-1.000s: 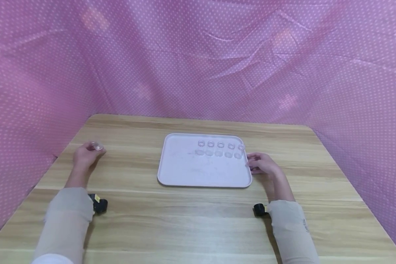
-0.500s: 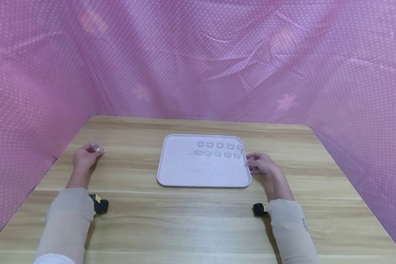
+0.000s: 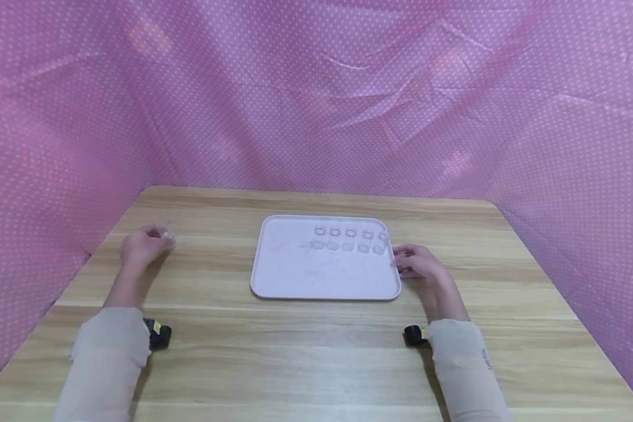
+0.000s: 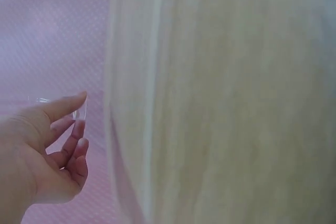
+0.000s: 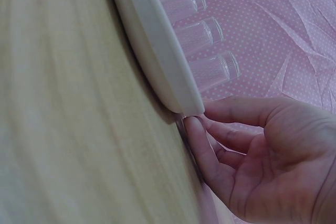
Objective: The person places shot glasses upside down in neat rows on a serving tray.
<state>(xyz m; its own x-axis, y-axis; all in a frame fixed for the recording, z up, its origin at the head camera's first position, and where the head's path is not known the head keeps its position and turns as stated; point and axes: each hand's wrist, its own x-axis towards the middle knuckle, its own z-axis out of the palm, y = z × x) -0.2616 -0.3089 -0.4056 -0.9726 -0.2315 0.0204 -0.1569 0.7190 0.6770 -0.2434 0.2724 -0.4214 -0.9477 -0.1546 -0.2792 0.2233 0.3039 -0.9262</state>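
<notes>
My left hand (image 3: 141,249) pinches a small clear glass (image 3: 165,232) between thumb and fingertips over the left part of the table. In the left wrist view the same glass (image 4: 80,113) shows partly behind the fingers. My right hand (image 3: 418,261) pinches the right rim of a white tray (image 3: 322,281), with the thumb at the rim and a finger at its underside. On the tray, several clear glasses (image 3: 350,232) stand in a row toward the back right. Close to the right hand, the nearest glass (image 5: 212,72) has a thick clear band at its upper end.
The wooden table (image 3: 274,357) spreads around the tray. A pink dotted cloth (image 3: 306,94) hangs behind it and at both sides. Black wrist cameras sit by the left sleeve (image 3: 111,337) and the right sleeve (image 3: 459,340).
My left hand, still holding the glass, has moved slightly to the right. The right hand stays at the tray's rim, and the glasses on the tray keep their places.
</notes>
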